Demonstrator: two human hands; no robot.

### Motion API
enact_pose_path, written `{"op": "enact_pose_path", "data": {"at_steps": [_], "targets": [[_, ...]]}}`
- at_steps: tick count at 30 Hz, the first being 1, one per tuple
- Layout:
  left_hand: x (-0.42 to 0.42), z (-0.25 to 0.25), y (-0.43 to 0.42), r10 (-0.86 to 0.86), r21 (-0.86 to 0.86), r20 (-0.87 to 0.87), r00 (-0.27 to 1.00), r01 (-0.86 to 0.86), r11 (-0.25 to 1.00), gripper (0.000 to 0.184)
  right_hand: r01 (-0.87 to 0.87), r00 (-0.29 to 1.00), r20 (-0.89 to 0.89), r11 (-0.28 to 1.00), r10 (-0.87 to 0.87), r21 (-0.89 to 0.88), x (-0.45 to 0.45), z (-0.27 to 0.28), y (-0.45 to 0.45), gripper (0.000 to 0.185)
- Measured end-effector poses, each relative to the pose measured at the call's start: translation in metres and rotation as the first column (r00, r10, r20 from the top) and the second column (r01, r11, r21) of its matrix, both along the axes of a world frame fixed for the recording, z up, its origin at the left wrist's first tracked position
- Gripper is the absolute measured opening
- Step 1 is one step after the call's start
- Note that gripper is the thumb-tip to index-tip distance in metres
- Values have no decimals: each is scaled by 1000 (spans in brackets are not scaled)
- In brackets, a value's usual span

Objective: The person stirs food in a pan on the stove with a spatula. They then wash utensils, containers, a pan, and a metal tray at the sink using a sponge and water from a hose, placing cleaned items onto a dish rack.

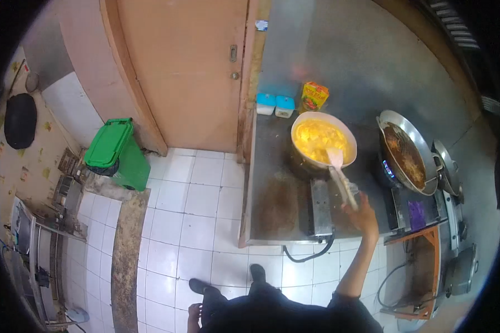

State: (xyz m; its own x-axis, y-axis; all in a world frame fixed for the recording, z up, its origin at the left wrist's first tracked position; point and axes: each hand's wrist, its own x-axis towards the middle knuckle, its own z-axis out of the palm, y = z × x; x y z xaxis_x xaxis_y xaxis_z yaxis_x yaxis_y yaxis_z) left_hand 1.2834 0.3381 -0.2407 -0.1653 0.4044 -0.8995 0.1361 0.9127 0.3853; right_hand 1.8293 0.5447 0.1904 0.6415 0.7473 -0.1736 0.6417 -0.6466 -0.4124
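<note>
My right hand (361, 213) is closed around the handle of a pale spatula (335, 159). The spatula's flat end rests in yellow food that looks like egg (316, 139), inside a round pan (351, 135) on the stove. Down by my left leg hangs my left hand (194, 317), partly cut off by the lower edge; its fingers look loose, and nothing shows in them. To the right, a wok (388, 117) holds dark oil with browned bits and a strainer (408, 152). Blue flame shows under the wok.
Two blue-lidded tubs (275, 104) and a yellow carton (314, 97) stand against the wall behind the pan. A metal burner box (320, 208) lies at the counter's front, its hose hanging over the edge. A green bin (119, 155) stands left, near a closed door (186, 72).
</note>
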Motion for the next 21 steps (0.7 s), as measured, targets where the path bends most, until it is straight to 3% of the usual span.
{"op": "enact_pose_path", "data": {"at_steps": [1,2,3,4,6,7,8,9,10,11,12,13,14,15,16,17,18,19,20,21], "targets": [[-23,-18,-17,-2,-3,7,1000,2,1000,24,24,992,119,998,-30,54,2,-16,0,81],[-47,-48,-38,-367,287,-291,883,447,847,24,29,970,238,993,-55,113,1,-22,-1,78],[-62,-54,-53,-506,372,-637,582,807,459,26,93,884,451,992,-121,85,-6,-21,-4,78],[-78,-60,-67,-479,375,-633,608,783,497,26,138,755,637,987,-157,79,-17,-22,-3,78],[-110,-40,-69,-609,170,-479,632,748,642,27,231,613,753,966,-238,118,-71,11,0,75],[-123,-33,-69,-338,128,-322,884,394,910,27,318,537,791,939,-292,131,-77,9,9,72],[-140,-14,-70,53,29,-184,981,-48,998,27,249,562,784,958,-264,143,-144,42,16,62],[-163,-16,-81,244,-9,-30,969,-244,970,28,-152,616,759,915,-209,375,-131,24,31,51],[-196,-20,-90,424,-46,114,899,-421,906,32,-586,720,693,555,24,590,-152,16,61,44],[-233,-14,-89,431,-71,139,891,-425,902,33,-656,751,540,339,380,674,-218,23,75,45],[-273,-22,-86,377,-54,84,922,-374,926,33,-523,573,235,131,785,842,-285,30,90,47],[-314,-38,-81,126,138,-67,990,-116,984,34,-354,280,-20,122,960,927,-354,36,106,48],[-358,-46,-71,123,89,-187,975,-107,990,36,-284,-123,-45,8,991,959,-407,25,123,53],[-379,-12,-58,109,384,-596,795,164,909,37,-154,-506,-220,164,834,974,-468,7,134,59],[-409,-1,-40,362,450,-434,825,-150,881,37,-157,-725,-401,432,560,888,-519,-17,146,56],[-438,12,-24,485,504,-302,820,-294,812,35,-449,-640,-640,470,425,760,-574,-26,156,56],[-466,26,-12,589,543,-163,792,-426,723,33,-792,-245,-849,408,469,454,-627,-41,175,45],[-486,49,-4,621,655,-65,781,-436,617,32,-880,-200,-652,158,732,448,-660,-90,198,32],[-500,72,2,629,750,24,777,-429,502,31,-880,-229,-654,134,721,456,-679,-124,223,32],[-524,72,-3,599,745,-15,801,-390,541,31,-975,-148,-183,-112,972,190,-703,-152,240,30]]}}
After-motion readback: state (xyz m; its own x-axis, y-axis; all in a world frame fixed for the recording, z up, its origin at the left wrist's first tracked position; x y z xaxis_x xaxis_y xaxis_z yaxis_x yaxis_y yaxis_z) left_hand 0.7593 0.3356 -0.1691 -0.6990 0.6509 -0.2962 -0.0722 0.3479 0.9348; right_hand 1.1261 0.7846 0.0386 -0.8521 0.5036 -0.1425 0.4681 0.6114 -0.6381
